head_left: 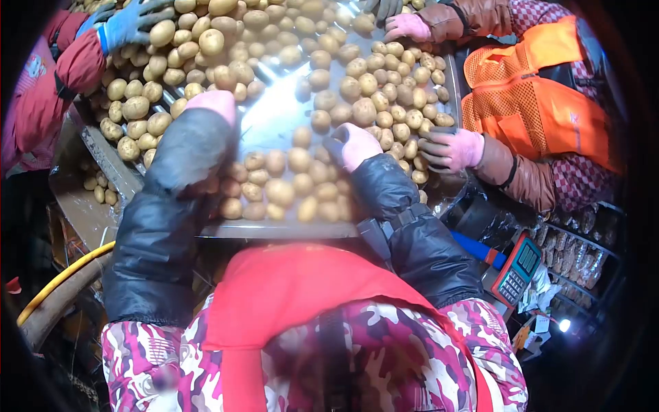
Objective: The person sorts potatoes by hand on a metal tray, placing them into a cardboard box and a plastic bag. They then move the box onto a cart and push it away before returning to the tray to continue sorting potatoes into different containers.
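My left hand (214,104), in a pink glove, reaches over the potato pile (206,41) at the left of the metal table (274,103). Its fingers are hidden and the arm is smeared by motion. My right hand (353,145) wears a pink glove with grey fingers. It rests beside potatoes on the right, fingers partly showing and stretched out, with nothing visible in them. Between my arms, a group of loose potatoes (281,185) lies near the table's front edge, slightly blurred.
At the right, a co-worker in an orange vest (535,96) has a gloved hand (449,149) on the right-hand potatoes (398,96). Another person's blue glove (137,24) touches the pile at upper left. A calculator-like device (518,269) stands at lower right, near a yellow hose (65,278) at left.
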{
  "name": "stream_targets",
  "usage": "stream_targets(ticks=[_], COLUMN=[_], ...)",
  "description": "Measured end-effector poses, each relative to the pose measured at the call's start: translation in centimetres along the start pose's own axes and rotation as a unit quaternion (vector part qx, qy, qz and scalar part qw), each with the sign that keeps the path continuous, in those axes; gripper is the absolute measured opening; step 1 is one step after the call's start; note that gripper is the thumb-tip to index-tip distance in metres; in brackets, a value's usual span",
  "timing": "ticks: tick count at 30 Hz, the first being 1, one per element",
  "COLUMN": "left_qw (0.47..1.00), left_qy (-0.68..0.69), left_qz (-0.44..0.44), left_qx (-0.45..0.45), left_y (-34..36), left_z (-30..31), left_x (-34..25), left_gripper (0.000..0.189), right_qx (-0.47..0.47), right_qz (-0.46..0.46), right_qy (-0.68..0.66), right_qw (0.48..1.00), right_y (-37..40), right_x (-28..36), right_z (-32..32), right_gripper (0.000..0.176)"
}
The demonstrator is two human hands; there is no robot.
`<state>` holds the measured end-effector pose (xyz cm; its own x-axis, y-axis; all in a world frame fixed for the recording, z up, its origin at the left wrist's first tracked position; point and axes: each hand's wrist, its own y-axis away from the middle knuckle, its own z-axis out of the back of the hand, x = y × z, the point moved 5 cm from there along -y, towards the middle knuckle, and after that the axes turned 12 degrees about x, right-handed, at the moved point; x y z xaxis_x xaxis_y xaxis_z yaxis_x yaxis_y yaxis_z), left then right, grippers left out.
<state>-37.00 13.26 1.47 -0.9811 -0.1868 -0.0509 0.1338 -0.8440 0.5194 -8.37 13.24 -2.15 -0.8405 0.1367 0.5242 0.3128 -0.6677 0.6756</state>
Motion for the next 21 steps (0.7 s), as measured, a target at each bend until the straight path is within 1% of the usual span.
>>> stream_targets(ticks=[1, 2, 3, 4, 5, 6, 7, 8, 9, 10, 12, 13, 15, 16, 17, 18, 19, 20, 21], left_qw=[0.998, 0.992, 0.960, 0.883, 0.772, 0.774, 0.770, 0.720, 0.664, 0.334, 0.191, 0.143, 0.231, 0.272, 0.431, 0.577, 0.610, 0.641, 0.642], left_qy=[0.050, 0.117, 0.258, 0.432, 0.587, 0.584, 0.579, 0.626, 0.670, 0.856, 0.905, 0.916, 0.889, 0.872, 0.828, 0.759, 0.723, 0.685, 0.684], left_qz=[-0.022, -0.050, -0.088, -0.115, -0.108, -0.172, -0.235, -0.259, -0.278, -0.142, -0.141, -0.155, -0.236, -0.274, -0.260, -0.235, -0.250, -0.266, -0.264], left_qx=[-0.012, -0.005, 0.065, 0.144, 0.218, 0.174, 0.128, 0.152, 0.178, 0.369, 0.352, 0.341, 0.318, 0.301, 0.250, 0.191, 0.208, 0.223, 0.224], left_y=[1.2, 2.4, 2.8, 5.0, 7.3, 9.6, 12.1, 12.5, 13.0, 13.8, 14.4, 14.8, 15.1, 15.2, 16.0, 16.4, 16.5, 16.6, 17.4], left_z=[0.2, -0.3, -1.6, -2.0, -2.3, -2.5, -2.6, -5.5, -8.4, -11.3, -12.7, -12.3, -11.7, -11.3, -9.6, -8.6, -9.4, -10.3, -8.9], left_x=[0.2, 0.3, 0.5, -0.3, -1.0, -1.7, -2.4, -2.7, -3.0, -4.1, -5.2, -5.0, -5.1, -5.1, -5.0, -4.6, -4.2, -3.9, -4.1], left_gripper=[0.031, 0.031, 0.034, 0.036, 0.038, 0.041, 0.044, 0.048, 0.052, 0.057, 0.058, 0.056, 0.053, 0.052, 0.057, 0.063, 0.060, 0.058, 0.061], right_qx=[-0.006, -0.012, -0.038, -0.100, -0.129, -0.155, -0.162, -0.169, -0.164, -0.104, -0.016, 0.001, -0.095, -0.195, -0.204, -0.266, -0.219, -0.149, -0.114], right_qz=[0.002, 0.004, 0.040, 0.083, 0.107, 0.131, 0.165, 0.199, 0.246, 0.351, 0.443, 0.436, 0.418, 0.380, 0.280, 0.226, 0.133, 0.114, 0.078], right_qy=[-0.034, -0.068, -0.101, -0.069, -0.129, -0.187, -0.192, -0.197, -0.109, -0.093, 0.020, 0.068, 0.097, 0.156, 0.090, 0.119, 0.190, 0.213, 0.199], right_qw=[0.999, 0.998, 0.993, 0.989, 0.977, 0.961, 0.954, 0.945, 0.949, 0.926, 0.896, 0.897, 0.898, 0.891, 0.934, 0.929, 0.948, 0.959, 0.970], right_y=[0.5, 0.9, 1.3, 1.7, 3.4, 5.1, 5.7, 6.5, 9.0, 9.2, 10.7, 10.4, 7.5, 5.5, 2.9, 1.3, -0.1, -2.0, -2.3], right_x=[-0.5, -0.9, -1.2, -1.5, -0.6, 0.4, 0.9, 1.3, 4.0, 5.0, 7.8, 8.7, 6.7, 5.0, 2.9, 1.4, 1.2, 0.2, 1.0], right_z=[0.0, -0.1, -0.4, -0.9, -1.1, -1.5, -2.8, -3.9, -3.4, -3.9, -3.6, -3.0, 0.2, 2.1, 4.0, 5.4, 6.7, 6.6, 6.6], right_gripper=[0.043, 0.041, 0.036, 0.030, 0.029, 0.027, 0.027, 0.027, 0.031, 0.037, 0.044, 0.045, 0.037, 0.038, 0.045, 0.049, 0.054, 0.060, 0.063])
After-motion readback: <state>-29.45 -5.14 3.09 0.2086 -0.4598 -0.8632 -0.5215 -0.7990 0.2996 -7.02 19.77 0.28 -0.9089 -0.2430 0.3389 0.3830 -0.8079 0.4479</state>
